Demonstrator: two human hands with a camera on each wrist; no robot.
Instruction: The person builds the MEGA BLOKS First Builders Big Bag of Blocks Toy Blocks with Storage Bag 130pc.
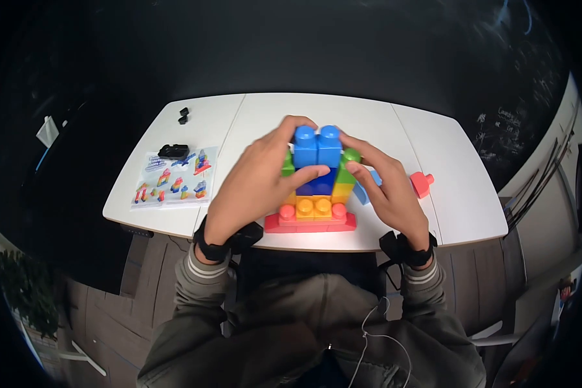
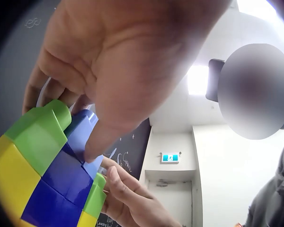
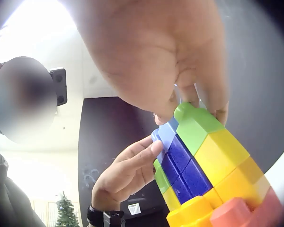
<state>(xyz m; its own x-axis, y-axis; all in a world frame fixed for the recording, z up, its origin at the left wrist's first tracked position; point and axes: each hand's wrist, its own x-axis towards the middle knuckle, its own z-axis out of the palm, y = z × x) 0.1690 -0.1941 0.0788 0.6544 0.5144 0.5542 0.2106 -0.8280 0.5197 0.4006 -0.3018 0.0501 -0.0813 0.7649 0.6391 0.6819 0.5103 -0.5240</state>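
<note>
A tower of toy building blocks stands near the table's front edge in the head view. Its long red base [image 1: 310, 227] carries yellow blocks [image 1: 313, 208], dark blue blocks [image 1: 315, 186] and green sloped blocks [image 3: 197, 126] at both sides. On top sits a light blue block [image 1: 318, 154] with two round studs. My left hand [image 1: 255, 171] grips this block, thumb across its front and fingers behind. From the other side my right hand [image 1: 391, 187] holds the tower's top, its thumb by the right green block [image 1: 348, 165] and its forefinger at the light blue block.
A loose light blue block [image 1: 362, 193] lies behind my right hand, with a red block [image 1: 421, 185] farther right. At the left a picture sheet [image 1: 168, 184] lies under a black object [image 1: 174, 152]. Two small black pieces [image 1: 183, 116] lie at the back left of the white table [image 1: 265, 116].
</note>
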